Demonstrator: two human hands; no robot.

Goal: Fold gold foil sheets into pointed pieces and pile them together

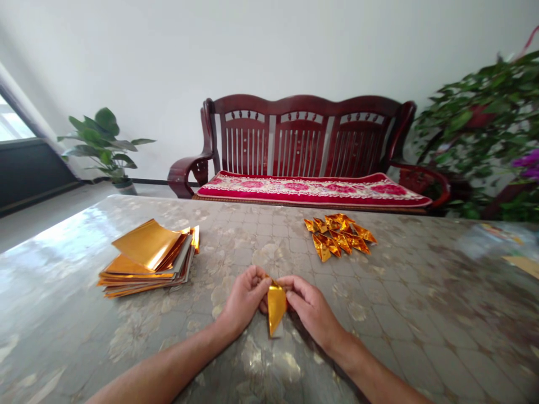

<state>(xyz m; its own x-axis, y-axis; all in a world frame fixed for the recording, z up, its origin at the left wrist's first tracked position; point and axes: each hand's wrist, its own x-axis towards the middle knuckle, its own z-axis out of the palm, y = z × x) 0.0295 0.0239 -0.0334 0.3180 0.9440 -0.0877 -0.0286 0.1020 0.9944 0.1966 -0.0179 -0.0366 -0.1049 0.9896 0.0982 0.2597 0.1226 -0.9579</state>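
Observation:
My left hand and my right hand meet above the table, pinching the top of a folded gold foil paper piece between them. Its pointed end hangs down and touches or nearly touches the tabletop. To the left lies a loose stack of gold foil sheets, some bent upward, out of reach of my fingers. Beyond my hands, a small heap of folded gold triangular pieces rests on the table.
The marble-patterned table has a glossy cover and a far edge. Behind it stand a dark red wooden bench with a red floral cushion and a potted plant. Leafy plants fill the right side. Papers lie at the table's right edge.

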